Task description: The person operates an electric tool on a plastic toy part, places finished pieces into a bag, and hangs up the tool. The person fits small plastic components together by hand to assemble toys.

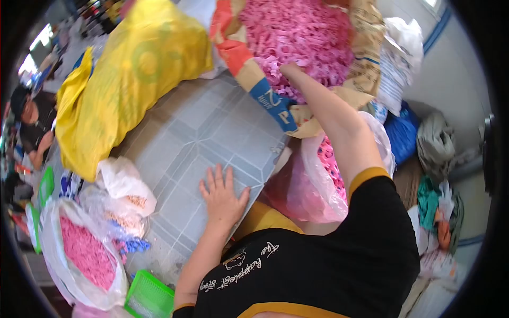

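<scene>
My left hand (224, 197) lies palm down on the grey tiled-pattern tabletop (196, 130), fingers spread and nothing in it. My right arm reaches forward to a large paper sack (363, 58) full of small pink ring-like pieces (302, 32). At the sack's near side, my right hand (289, 70) is in among the pieces. Its fingers are hidden, and a lighter pink clump of pieces (270, 69) lies right beside it. The sack's rim is folded down, with red, white and blue printing on its left part.
A yellow sack (143, 63) lies across the table's far left. A clear bag of pink pieces (313, 183) stands below the paper sack. At lower left are a white bag of pink pieces (45, 238) and a green basket (143, 291). Another person (37, 119) is at far left.
</scene>
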{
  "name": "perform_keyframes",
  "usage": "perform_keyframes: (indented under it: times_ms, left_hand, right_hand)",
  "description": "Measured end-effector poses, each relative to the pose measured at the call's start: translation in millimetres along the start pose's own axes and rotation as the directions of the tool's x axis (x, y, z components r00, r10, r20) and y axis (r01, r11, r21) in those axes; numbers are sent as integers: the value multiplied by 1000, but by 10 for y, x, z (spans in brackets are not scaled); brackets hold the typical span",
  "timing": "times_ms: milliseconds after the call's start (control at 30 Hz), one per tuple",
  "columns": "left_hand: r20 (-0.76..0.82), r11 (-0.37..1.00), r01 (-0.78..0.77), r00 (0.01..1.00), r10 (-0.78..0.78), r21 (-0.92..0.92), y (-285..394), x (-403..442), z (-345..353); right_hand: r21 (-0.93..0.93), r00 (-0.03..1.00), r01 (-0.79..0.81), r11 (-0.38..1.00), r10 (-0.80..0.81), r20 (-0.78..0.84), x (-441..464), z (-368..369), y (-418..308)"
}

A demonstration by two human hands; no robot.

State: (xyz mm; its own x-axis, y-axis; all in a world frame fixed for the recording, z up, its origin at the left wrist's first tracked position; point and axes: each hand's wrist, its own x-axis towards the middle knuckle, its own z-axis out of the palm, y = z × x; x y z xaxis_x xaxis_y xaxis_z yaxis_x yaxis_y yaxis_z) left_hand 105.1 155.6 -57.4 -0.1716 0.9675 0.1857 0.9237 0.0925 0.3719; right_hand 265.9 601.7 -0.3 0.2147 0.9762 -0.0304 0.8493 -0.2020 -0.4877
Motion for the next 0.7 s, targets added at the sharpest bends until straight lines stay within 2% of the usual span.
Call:
perform_keyframes:
  times_ms: [33,100,167,200,233,300,333,433,533,600,633,667,700]
  left_hand:
    - [-4,1000,-5,1000,5,-14,-2,-31,12]
    - [-31,1000,-9,999,8,-28,-27,-40,32]
    - [-36,999,-20,999,18,-39,-47,-56,30]
    - [-38,999,-22,999,21,-43,-51,-58,28]
    - [-44,998,-25,999,23,-50,-42,-43,29]
    - [-35,999,-18,999,16,-46,-21,-46,19]
    - [-32,999,-12,999,11,-41,-23,-42,8]
    - [-31,999,-13,999,12,-34,-18,-39,8]
    - [-32,998,-28,999,26,-56,-48,-54,32]
    - [-15,998,-35,999,34,-58,-51,-64,16]
    - [-13,998,-31,999,30,-62,-55,-50,5]
    - [-16,998,-32,999,31,-57,-47,-36,0]
    - [-15,998,-30,999,29,-53,-33,-39,-5]
  right_hand:
    - [37,994,-71,997,74,-76,-123,84,-84]
    - [69,1000,15,997,-16,16,-256,46,-304]
    - [84,989,123,989,-129,69,128,87,-231]
    - [125,981,24,992,-47,188,-272,-330,-369]
    - [65,985,165,984,-168,48,-472,-480,-394]
    - [-115,885,406,907,-422,-196,-691,-640,-429]
    - [122,788,606,786,-572,-227,-692,-606,-462]
    - [62,547,810,584,-712,-440,-984,-284,-581]
    - [-186,791,509,840,-542,-284,-882,-363,-644]
    - [50,857,506,861,-496,-137,-888,-462,-643]
    - [165,869,494,854,-491,-58,-887,-505,-705]
    - [144,739,672,726,-671,-62,-772,-374,-758]
    - [323,710,677,661,-703,-50,-756,-168,-839]
